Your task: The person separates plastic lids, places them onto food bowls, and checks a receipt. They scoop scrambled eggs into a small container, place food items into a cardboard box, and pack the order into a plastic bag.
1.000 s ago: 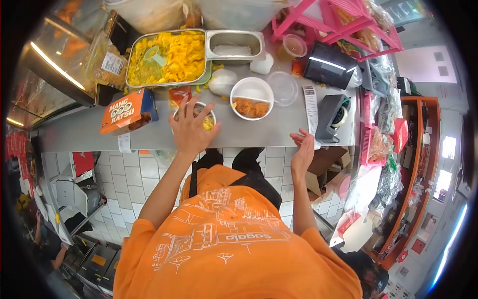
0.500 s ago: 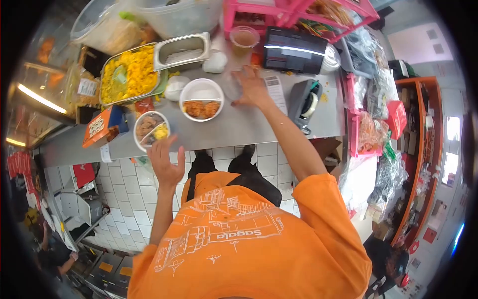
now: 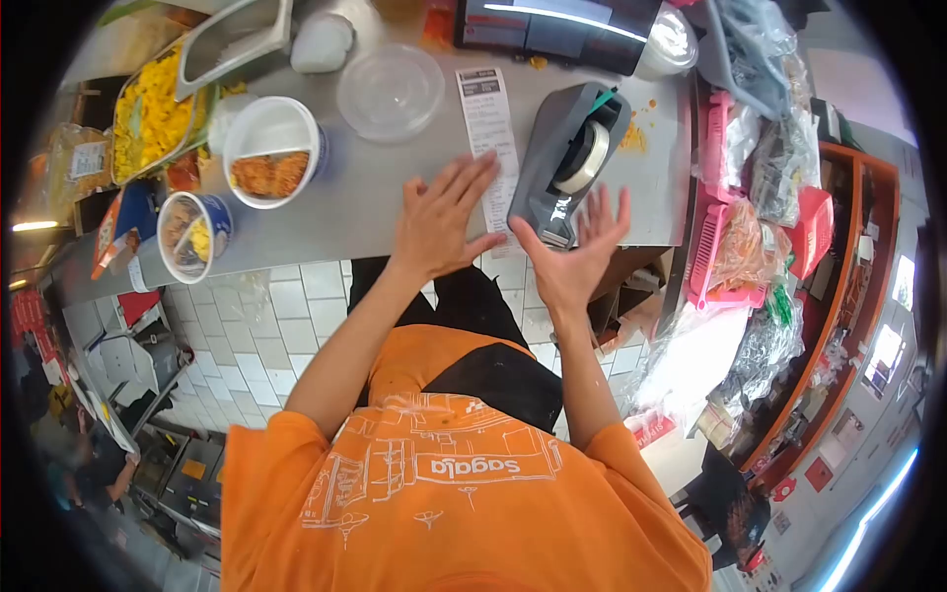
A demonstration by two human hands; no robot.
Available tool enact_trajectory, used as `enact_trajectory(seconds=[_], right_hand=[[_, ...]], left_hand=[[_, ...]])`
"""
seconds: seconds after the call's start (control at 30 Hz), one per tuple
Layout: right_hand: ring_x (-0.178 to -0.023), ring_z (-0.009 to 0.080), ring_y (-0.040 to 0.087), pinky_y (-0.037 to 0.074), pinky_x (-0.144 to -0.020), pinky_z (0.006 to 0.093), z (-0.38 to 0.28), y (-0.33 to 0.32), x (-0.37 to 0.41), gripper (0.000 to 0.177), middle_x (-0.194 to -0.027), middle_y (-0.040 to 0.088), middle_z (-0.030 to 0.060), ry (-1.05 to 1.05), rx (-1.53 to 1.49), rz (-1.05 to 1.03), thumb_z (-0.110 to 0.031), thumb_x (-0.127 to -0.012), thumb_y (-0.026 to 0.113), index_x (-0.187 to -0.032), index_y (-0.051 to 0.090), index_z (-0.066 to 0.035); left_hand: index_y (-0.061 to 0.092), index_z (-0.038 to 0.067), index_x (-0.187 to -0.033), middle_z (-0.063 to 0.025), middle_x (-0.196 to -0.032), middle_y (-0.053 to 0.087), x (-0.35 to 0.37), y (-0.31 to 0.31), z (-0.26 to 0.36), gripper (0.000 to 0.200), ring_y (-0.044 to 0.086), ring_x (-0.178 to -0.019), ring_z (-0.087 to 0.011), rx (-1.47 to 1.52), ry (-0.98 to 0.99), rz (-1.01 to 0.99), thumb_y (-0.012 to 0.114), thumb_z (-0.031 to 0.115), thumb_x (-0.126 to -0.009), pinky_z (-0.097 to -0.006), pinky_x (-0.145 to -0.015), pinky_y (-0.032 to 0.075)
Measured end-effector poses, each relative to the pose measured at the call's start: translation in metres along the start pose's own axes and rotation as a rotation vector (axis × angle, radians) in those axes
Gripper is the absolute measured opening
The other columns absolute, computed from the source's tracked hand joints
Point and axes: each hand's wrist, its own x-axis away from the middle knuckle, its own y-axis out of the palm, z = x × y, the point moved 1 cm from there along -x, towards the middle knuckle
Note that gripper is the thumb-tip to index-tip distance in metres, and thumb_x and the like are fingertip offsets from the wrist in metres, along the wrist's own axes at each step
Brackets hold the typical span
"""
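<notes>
My left hand (image 3: 444, 219) is open, its fingertips touching or just over the edge of a long printed receipt (image 3: 480, 106) lying on the steel counter. My right hand (image 3: 575, 249) is open too, fingers spread, close to the front end of a grey tape dispenser (image 3: 554, 123) with a roll of tape in it. Left of the receipt lies a clear round plastic lid (image 3: 392, 94). Beyond it stands a white divided bowl (image 3: 266, 125) with fried, crumbed pieces in one half. A smaller blue-and-white cup (image 3: 219, 219) holds brownish pieces and something yellow.
A yellow-filled tray (image 3: 148, 113) and a steel container (image 3: 232, 44) stand at the back left. A dark screen device (image 3: 557, 30) and stacked clear lids (image 3: 669, 44) are behind the dispenser. Pink baskets (image 3: 712, 252) with plastic bags line the right side.
My right hand has left the clear lid and come to the tape dispenser. My left hand has moved from the small cup to the receipt. The view has shifted right.
</notes>
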Motion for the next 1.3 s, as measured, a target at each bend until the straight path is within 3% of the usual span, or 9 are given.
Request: enact_trajectory(seconds=[0.2,0.47,0.6,0.67,0.77,0.9,1.03,1.2,1.3], right_hand=[[-0.123,0.0339,0.061,0.048,-0.102,0.0379,-0.016,-0.012,-0.028,0.098,-0.135,0.056,0.0348,0.261,-0.103,-0.078,-0.007,-0.074,0.082,-0.153,0.024,-0.003],[-0.137,0.0377,0.048,0.042,-0.109,0.0429,-0.004,-0.003,-0.02,0.095,-0.145,0.048,0.0316,0.245,0.025,-0.133,-0.015,-0.075,0.084,-0.151,0.028,-0.003],[-0.133,0.0377,0.052,0.043,-0.108,0.0427,0.018,0.002,-0.016,0.096,-0.141,0.052,0.0288,0.224,-0.025,-0.107,-0.016,-0.073,0.087,-0.15,0.031,-0.001],[-0.125,0.0336,0.057,0.045,-0.105,0.0391,0.053,0.007,-0.015,0.097,-0.138,0.052,0.0238,-0.062,-0.091,-0.154,-0.025,-0.07,0.092,-0.145,0.035,0.001],[-0.122,0.0318,0.057,0.045,-0.106,0.0393,0.069,0.004,-0.025,0.104,-0.134,0.053,0.0215,-0.207,-0.064,-0.195,-0.028,-0.063,0.096,-0.143,0.037,0.002],[-0.118,0.0319,0.06,0.048,-0.104,0.0393,0.082,0.009,-0.021,0.108,-0.131,0.056,0.0206,-0.226,-0.012,-0.161,-0.029,-0.059,0.097,-0.143,0.037,0.002],[-0.115,0.0316,0.062,0.05,-0.101,0.0392,0.083,0.009,-0.023,0.104,-0.13,0.058,0.0204,-0.239,-0.047,-0.15,-0.028,-0.061,0.094,-0.143,0.038,0.002],[-0.107,0.0292,0.067,0.054,-0.094,0.0375,0.079,0.011,-0.022,0.089,-0.123,0.063,0.0192,-0.151,-0.035,-0.093,-0.028,-0.065,0.09,-0.138,0.047,0.001],[-0.103,0.028,0.069,0.054,-0.091,0.0357,0.084,0.012,-0.021,0.087,-0.119,0.065,0.0185,-0.196,0.001,-0.057,-0.027,-0.065,0.09,-0.137,0.049,0.001]], left_hand=[[0.042,0.019,-0.15,0.006,-0.157,0.041,-0.012,0.004,-0.006,0.092,0.039,-0.141,-0.0173,-0.042,-0.033,-0.014,0.072,0.06,-0.073,-0.0447,-0.093,0.03],[0.041,0.02,-0.151,0.0059,-0.158,0.039,-0.031,0.003,-0.012,0.1,0.037,-0.141,-0.0205,-0.04,-0.019,0.004,0.076,0.061,-0.067,-0.0469,-0.096,0.029],[0.038,0.017,-0.15,0.0072,-0.159,0.038,-0.029,0.003,-0.011,0.109,0.037,-0.141,-0.0185,-0.035,-0.036,0.033,0.083,0.058,-0.059,-0.044,-0.094,0.03],[0.033,0.016,-0.148,0.0058,-0.16,0.037,-0.027,0.006,-0.015,0.112,0.038,-0.14,-0.0193,0.013,-0.031,0.06,0.085,0.057,-0.058,-0.0446,-0.094,0.03],[0.026,0.015,-0.144,0.0022,-0.161,0.035,-0.023,0.014,-0.02,0.117,0.039,-0.139,-0.0215,0.077,-0.025,0.112,0.089,0.054,-0.054,-0.0457,-0.094,0.029],[0.02,0.009,-0.142,-0.0052,-0.162,0.032,-0.024,0.014,-0.02,0.119,0.04,-0.136,-0.0277,0.074,-0.019,0.13,0.085,0.063,-0.059,-0.0473,-0.097,0.028],[0.02,0.013,-0.144,-0.0051,-0.163,0.032,-0.026,0.016,-0.022,0.114,0.04,-0.136,-0.0278,0.085,-0.002,0.128,0.083,0.065,-0.063,-0.0474,-0.098,0.028],[0.04,0.023,-0.138,-0.004,-0.158,0.04,-0.025,0.017,-0.02,0.088,0.042,-0.132,-0.0242,0.004,0.005,0.227,0.08,0.06,-0.069,-0.0453,-0.098,0.029],[0.053,0.02,-0.13,0.0,-0.154,0.046,-0.021,0.022,-0.024,0.08,0.045,-0.129,-0.0226,-0.023,-0.004,0.08,0.081,0.058,-0.065,-0.0446,-0.098,0.029]])
